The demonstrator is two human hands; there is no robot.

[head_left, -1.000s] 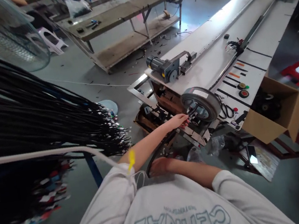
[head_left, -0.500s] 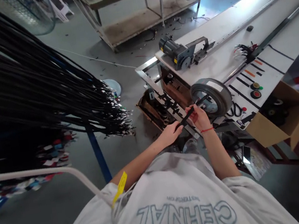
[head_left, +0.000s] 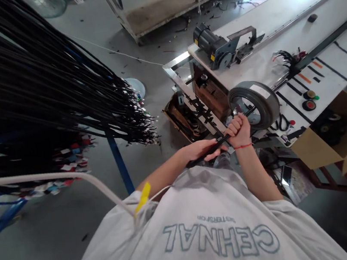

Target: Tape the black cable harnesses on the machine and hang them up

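A long black cable [head_left: 222, 141] runs slantwise between my hands, just in front of my shirt. My right hand [head_left: 238, 131] makes a fist round its upper part, close to the large dark roll [head_left: 269, 102] at the table's corner. Lower down, my left hand [head_left: 201, 150] has the cable between thumb and fingers, the fingers fairly straight. Behind the right fist a dark rod-like length reaches into the roll's open centre; whether it is the same cable I cannot tell.
Many black cables [head_left: 96, 93] hang at left on a blue frame [head_left: 120, 164]. The white table [head_left: 279, 31] carries a motor [head_left: 207, 40], short strips and scissors [head_left: 279, 123]. Right of it stands an open cardboard box [head_left: 310, 148]. A metal-legged bench [head_left: 159, 12] is at the back.
My right hand has closed from a fingertip hold into a fist round the cable. My left hand's fingers have straightened along it, and its lower end now lies nearer my shirt. The view has shifted.
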